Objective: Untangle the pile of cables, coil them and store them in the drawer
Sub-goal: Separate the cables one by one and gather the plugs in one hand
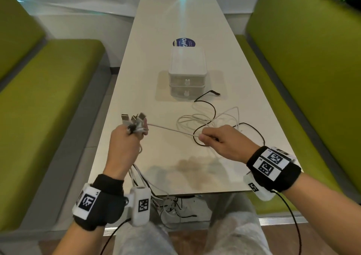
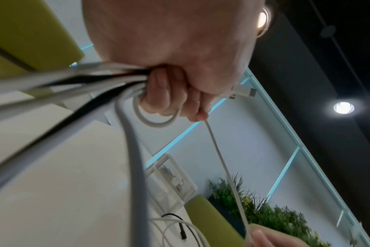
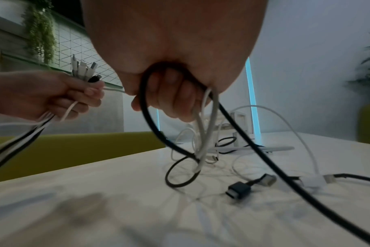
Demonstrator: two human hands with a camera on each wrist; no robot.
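My left hand (image 1: pixel 125 139) is raised over the table's left edge and grips a bundle of cable ends (image 1: pixel 134 122), their plugs sticking up above the fist (image 2: pixel 169 80). From it a white cable (image 1: pixel 172 131) runs taut to my right hand (image 1: pixel 218 139), which pinches it and also holds a black cable loop (image 3: pixel 150 120) and white strands (image 3: pixel 203 127). A tangle of white and black cables (image 1: pixel 211 118) lies on the table behind my right hand. The small white two-drawer box (image 1: pixel 186 73) stands mid-table, both drawers closed.
The white table (image 1: pixel 175 26) is narrow, with green benches (image 1: pixel 48 98) on both sides. Cable tails hang off the near edge (image 1: pixel 168 202) toward my lap. A black plug (image 3: pixel 240 189) lies on the table near my right hand. A round blue sticker (image 1: pixel 183 42) sits behind the box.
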